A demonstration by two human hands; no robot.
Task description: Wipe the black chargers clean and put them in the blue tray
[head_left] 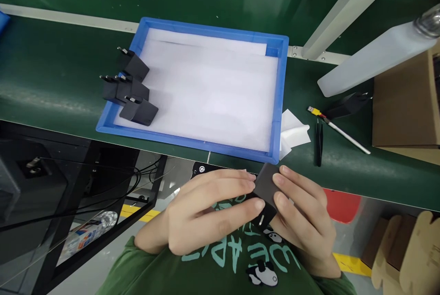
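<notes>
Both hands grip one black power adapter point(266, 184) close to my chest, beyond the front edge of the bench. My left hand point(209, 208) pinches its left side between thumb and fingers. On the right side, the fingers of my right hand point(304, 212) press against it. A metal pin shows on the adapter's lower face. Several more black adapters point(139, 110), with pins pointing up and left, rest at the left end of a blue tray point(283, 84) lined with a white foam sheet point(209, 93).
White paper scraps point(294, 132), black tweezers point(319, 143), a white pen-like stick point(347, 136) near a yellow USB plug point(313, 111), and another black adapter point(348, 104) lie right of the tray. A spray-type bottle point(378, 56) and cardboard box point(402, 102) stand beyond. A metal post point(354, 8) rises behind.
</notes>
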